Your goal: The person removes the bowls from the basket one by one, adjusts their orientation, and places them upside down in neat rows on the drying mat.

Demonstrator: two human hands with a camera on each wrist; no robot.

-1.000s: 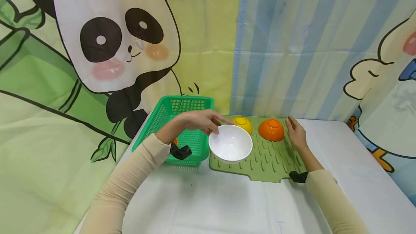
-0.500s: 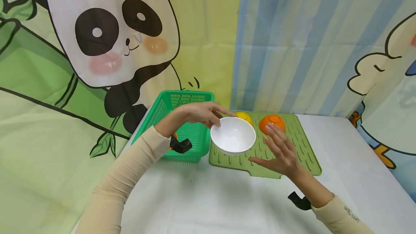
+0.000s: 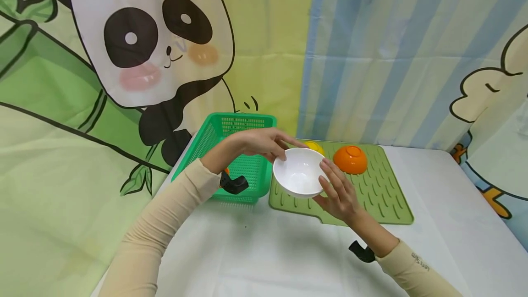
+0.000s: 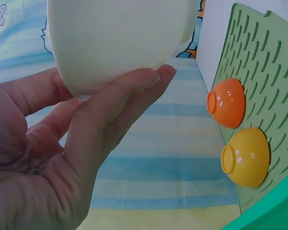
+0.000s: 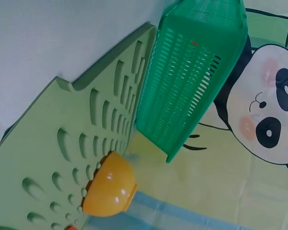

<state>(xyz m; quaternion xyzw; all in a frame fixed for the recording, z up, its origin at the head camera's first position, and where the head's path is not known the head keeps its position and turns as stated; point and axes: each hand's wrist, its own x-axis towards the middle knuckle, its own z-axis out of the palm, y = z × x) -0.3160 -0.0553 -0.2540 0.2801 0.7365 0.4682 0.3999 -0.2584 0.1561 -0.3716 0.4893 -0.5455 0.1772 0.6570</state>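
Observation:
A white bowl is held up over the front of the green mat, its inside facing the head camera. My left hand pinches its left rim, thumb in front. In the left wrist view, fingers lie along the outside of the bowl. From the right, my right hand holds the bowl's side, fingertips at the rim and thumb low beneath it. The right wrist view shows neither this hand nor the white bowl. Upside down on the mat are a yellow bowl and an orange bowl.
The green ribbed mat lies on a white-covered table. Left of it stands a green perforated basket with something orange inside, partly hidden by my left wrist. A panda-print curtain hangs behind.
My right hand has come from the mat's right side, past the orange bowl, leftward to the white bowl and taken hold of it. My left hand still holds the bowl.

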